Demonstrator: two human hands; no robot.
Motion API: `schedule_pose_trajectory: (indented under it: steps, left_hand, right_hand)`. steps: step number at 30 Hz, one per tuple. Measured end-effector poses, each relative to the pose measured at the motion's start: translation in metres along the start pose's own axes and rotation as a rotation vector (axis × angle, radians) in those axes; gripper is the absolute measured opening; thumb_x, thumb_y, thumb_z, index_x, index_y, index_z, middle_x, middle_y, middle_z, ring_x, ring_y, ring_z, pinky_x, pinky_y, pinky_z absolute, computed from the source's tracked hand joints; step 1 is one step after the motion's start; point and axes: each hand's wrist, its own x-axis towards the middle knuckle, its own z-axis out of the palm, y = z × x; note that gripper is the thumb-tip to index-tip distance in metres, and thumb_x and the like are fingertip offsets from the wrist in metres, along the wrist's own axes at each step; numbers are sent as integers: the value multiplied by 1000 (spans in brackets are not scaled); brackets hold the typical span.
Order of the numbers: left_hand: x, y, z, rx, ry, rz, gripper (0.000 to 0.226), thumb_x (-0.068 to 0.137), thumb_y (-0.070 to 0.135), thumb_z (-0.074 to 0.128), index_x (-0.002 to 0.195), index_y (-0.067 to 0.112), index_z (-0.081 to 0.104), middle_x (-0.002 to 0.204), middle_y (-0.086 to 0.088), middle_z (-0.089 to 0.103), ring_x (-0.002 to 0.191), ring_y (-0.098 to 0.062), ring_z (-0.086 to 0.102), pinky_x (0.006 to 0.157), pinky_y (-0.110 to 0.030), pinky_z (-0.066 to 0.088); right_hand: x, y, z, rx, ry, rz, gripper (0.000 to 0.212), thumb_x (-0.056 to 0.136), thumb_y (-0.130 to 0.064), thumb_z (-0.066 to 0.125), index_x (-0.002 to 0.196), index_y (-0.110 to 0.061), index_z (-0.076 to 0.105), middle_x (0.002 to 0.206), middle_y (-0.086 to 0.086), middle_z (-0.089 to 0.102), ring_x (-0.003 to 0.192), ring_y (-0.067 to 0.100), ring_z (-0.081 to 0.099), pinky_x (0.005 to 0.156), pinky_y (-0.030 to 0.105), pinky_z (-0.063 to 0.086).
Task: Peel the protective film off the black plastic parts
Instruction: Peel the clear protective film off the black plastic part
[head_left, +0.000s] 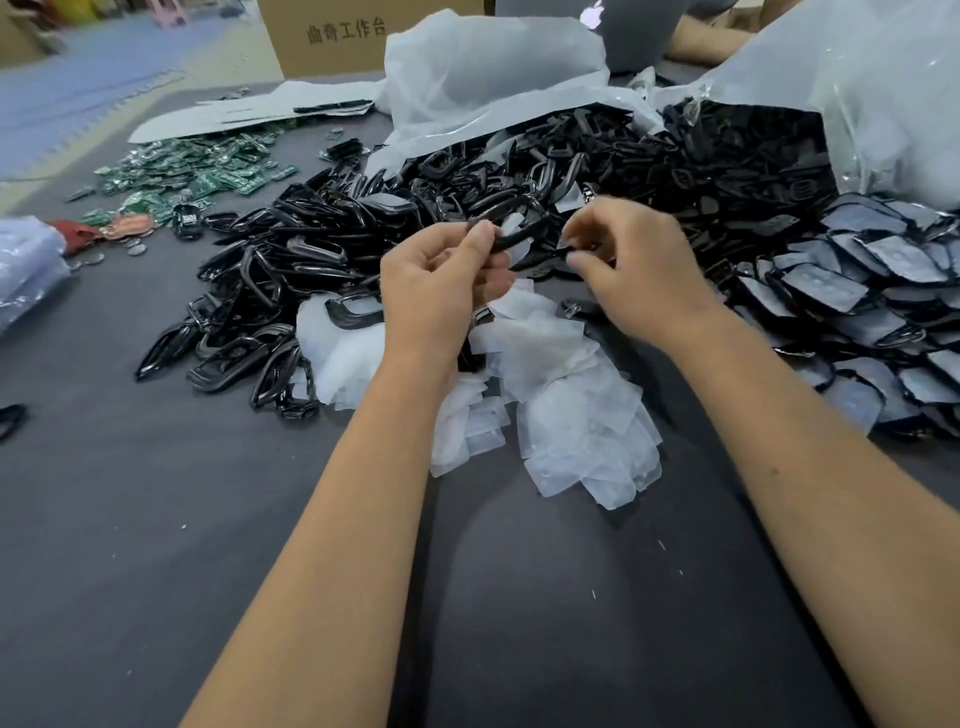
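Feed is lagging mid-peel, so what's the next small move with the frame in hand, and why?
Probably pull the right hand away to strip the film off. The left hand grips the black frame at one end, the right pinches at its other end, and pale film still shows on it.

Both forearms reach forward, left hand (441, 280) and right hand (631, 260) with fingers curled.

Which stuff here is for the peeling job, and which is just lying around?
For the job: black frame held in left hand; right hand; film scraps; frame pile; filmed parts.

Lying about: green boards; box; laptop; bags.
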Motion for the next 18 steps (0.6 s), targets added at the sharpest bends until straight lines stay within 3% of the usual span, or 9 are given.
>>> schedule_pose_trajectory:
  steps: [1,3,6,9,13,18]
  left_hand:
    - [1,0,-1,-13,17,-9,14,99,11,68,90,1,71,75,-11,73,63,-18,70,60,-23,57]
    - [2,-1,-3,-19,35,-27,18,98,12,69,83,2,64,77,-11,69,67,-19,70,59,-24,56]
    - [1,-2,-3,-25,43,-57,24,98,13,69,78,3,59,80,-10,70,75,-19,71,59,-25,57]
    - [1,0,-3,-84,35,-90,33,100,13,65,69,8,54,78,-7,75,73,-20,73,56,-24,56]
    - [0,1,-3,-152,10,-127,31,106,18,57,77,7,53,78,-8,76,64,-26,75,52,-24,56]
    - [0,-1,-2,-156,21,-159,34,108,19,52,78,4,58,71,-6,74,62,-30,74,53,-24,59]
  right_hand:
    - [0,2,5,-170,-83,-13,26,97,-16,69,123,-15,68,116,4,68,109,21,60,99,36,48]
    - [0,5,13,-281,-144,-14,29,99,-16,67,128,-14,69,125,8,64,121,30,53,106,39,43]
    - [-1,2,13,-220,-83,-3,15,95,-14,71,110,-14,75,108,7,70,109,29,62,95,38,49]
    - [-3,6,12,-181,8,40,19,92,-13,74,112,-13,76,102,6,71,99,25,65,90,34,50]
    - [-18,-2,16,361,137,130,12,92,-11,75,100,-21,76,84,-5,71,67,5,60,69,22,54]
    - [-25,-9,22,988,75,286,5,99,-7,68,98,-12,67,84,4,70,70,26,63,50,26,48]
